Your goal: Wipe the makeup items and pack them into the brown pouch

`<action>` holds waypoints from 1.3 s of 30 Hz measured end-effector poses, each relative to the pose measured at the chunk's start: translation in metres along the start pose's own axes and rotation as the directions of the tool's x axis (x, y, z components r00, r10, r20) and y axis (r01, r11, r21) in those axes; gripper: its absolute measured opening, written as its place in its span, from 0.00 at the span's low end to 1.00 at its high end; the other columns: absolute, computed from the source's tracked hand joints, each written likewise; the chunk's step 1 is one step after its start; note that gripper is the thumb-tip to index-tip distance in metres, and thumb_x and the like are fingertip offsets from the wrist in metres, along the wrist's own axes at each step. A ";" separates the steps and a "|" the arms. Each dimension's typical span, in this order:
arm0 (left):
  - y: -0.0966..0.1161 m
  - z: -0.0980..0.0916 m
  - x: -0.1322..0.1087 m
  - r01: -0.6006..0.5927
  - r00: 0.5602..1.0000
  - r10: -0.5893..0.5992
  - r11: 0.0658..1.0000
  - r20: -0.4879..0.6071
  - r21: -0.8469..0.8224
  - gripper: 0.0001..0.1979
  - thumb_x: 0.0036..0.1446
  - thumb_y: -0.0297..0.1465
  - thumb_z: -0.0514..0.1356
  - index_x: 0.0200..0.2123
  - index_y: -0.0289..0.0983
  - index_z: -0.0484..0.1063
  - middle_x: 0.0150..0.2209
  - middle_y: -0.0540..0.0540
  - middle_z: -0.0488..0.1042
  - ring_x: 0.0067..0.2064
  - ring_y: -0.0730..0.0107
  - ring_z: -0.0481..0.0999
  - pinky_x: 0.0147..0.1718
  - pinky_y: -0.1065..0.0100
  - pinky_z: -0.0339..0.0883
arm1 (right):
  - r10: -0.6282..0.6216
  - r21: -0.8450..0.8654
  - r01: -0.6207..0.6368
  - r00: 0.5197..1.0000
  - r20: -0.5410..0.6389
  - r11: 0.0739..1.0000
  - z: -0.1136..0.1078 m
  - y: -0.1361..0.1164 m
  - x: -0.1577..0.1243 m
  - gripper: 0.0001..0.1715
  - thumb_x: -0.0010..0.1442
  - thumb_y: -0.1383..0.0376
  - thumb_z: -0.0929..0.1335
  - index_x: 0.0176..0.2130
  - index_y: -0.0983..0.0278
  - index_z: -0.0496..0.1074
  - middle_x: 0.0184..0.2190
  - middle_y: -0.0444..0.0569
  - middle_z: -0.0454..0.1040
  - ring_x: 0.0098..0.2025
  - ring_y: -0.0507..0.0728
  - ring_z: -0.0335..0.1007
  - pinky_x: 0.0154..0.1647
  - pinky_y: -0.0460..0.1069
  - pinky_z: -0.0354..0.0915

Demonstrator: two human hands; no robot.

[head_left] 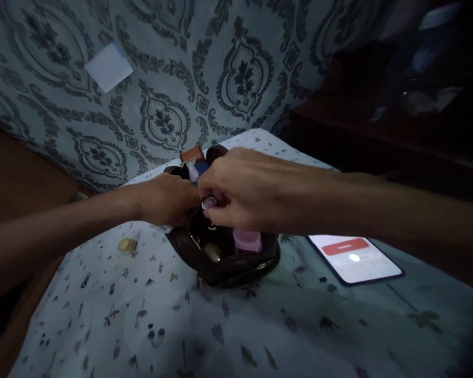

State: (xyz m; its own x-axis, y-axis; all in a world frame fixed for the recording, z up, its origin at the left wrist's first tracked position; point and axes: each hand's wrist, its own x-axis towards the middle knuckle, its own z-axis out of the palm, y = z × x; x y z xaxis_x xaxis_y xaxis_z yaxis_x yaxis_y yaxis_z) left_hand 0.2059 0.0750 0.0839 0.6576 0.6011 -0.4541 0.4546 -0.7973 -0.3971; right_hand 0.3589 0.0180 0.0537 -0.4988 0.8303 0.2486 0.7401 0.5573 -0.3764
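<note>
A dark brown zip bag sits unzipped on the printed cloth, with both my hands over its opening. My right hand is closed on a small pale pink item with a round end; its kind is unclear. My left hand reaches in at the bag's left side, its fingers curled and mostly hidden beside the right hand. Inside the bag lie a pink case and a pale rounded item. Blue and white items show at the back.
A lit phone lies on the white printed cloth at the right. To the bag's left is a small yellow cap-like object. Patterned wallpaper rises behind, and dark furniture stands at the right.
</note>
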 end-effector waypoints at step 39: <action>-0.040 0.009 -0.016 -0.301 0.930 0.364 0.826 0.044 -0.477 0.14 0.62 0.28 0.51 0.23 0.36 0.67 0.23 0.52 0.69 0.26 0.74 0.65 0.28 0.76 0.59 | 0.047 -0.040 -0.044 0.996 0.080 0.998 0.021 -0.001 0.030 0.05 0.56 0.71 0.69 0.34 0.66 0.77 0.24 0.45 0.70 0.25 0.51 0.62 0.27 0.47 0.50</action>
State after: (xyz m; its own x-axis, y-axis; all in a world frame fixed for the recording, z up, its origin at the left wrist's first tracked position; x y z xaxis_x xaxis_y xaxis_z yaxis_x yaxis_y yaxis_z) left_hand 0.1712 0.0979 0.0997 0.7508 0.2710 -0.6024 0.4644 -0.8651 0.1895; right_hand 0.3341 0.0422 0.0425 -0.4977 0.8527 0.1585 0.7788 0.5198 -0.3512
